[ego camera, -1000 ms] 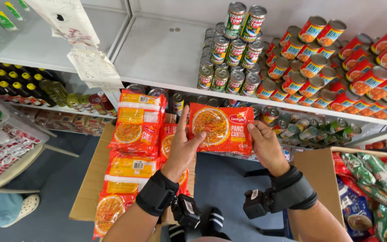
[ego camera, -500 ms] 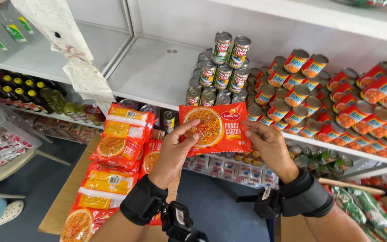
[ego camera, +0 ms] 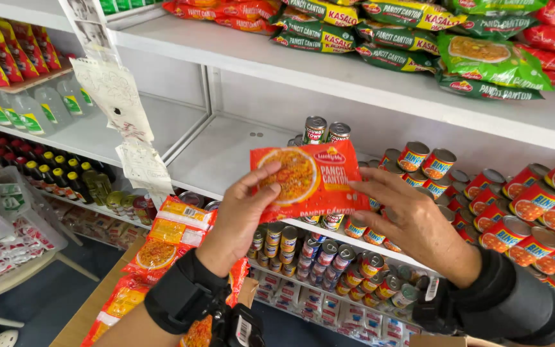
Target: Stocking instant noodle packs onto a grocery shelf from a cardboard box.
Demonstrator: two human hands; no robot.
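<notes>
One noodle packet raised higher, two hands, left hand, right hand, perhaps pinching.

One head-worn camera looks forward and slightly down from close behind the raised left hand and right hand, facing the white shelf nearby.
</notes>
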